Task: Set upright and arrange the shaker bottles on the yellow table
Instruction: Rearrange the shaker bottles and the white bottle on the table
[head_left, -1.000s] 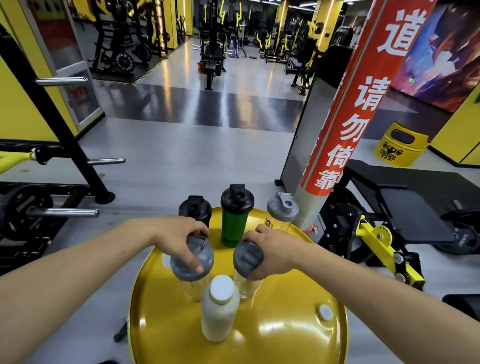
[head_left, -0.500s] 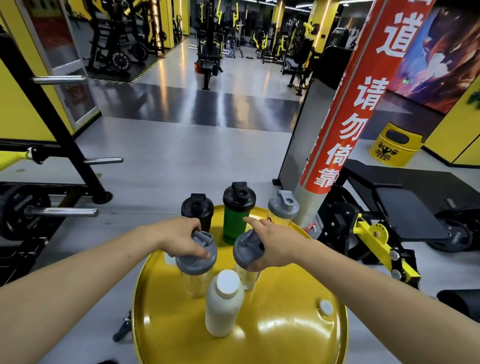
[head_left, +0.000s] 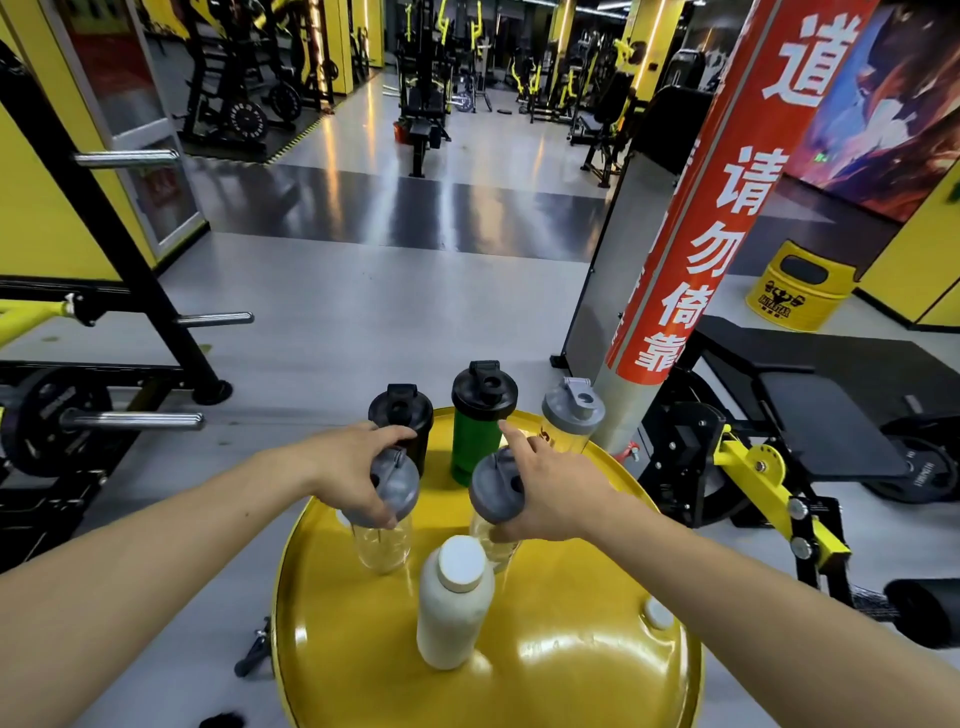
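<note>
Red pillar banner (head_left: 727, 208) right of centre; yellow bin (head_left: 800, 291) beyond black bench (head_left: 826, 415); weight rack (head_left: 104, 249) left.

Red pillar banner (head_left: 711, 218) — white characters 道, 请勿倚靠.

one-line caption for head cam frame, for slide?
Left hand and right hand grip two grey-lidded clear shakers on yellow table.

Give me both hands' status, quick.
Left hand: closed on left clear shaker lid.
Right hand: closed on right clear shaker lid.
</note>
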